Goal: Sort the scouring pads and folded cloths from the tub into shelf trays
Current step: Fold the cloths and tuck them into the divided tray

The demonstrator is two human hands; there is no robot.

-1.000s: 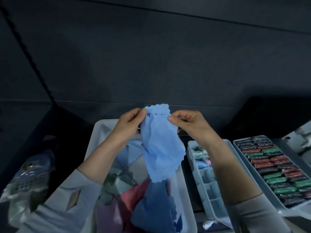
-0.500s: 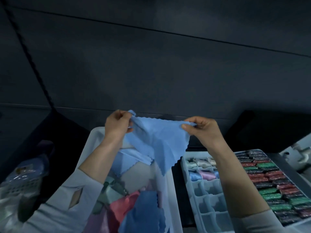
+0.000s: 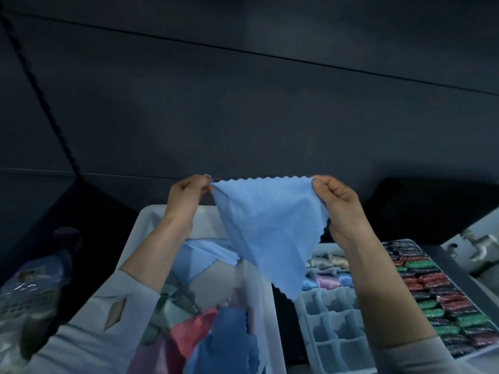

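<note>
Light blue cloth [image 3: 266, 233] with zigzag edges, stretched by two corners, hanging point-down above the white tub [image 3: 151, 220] (more cloths inside), divided tray [image 3: 321, 325] beside

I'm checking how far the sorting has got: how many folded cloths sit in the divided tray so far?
5 visible: two pale cloths in the divided tray's far row, three, blue, pink and blue, in the next. The right arm may hide more.
</note>
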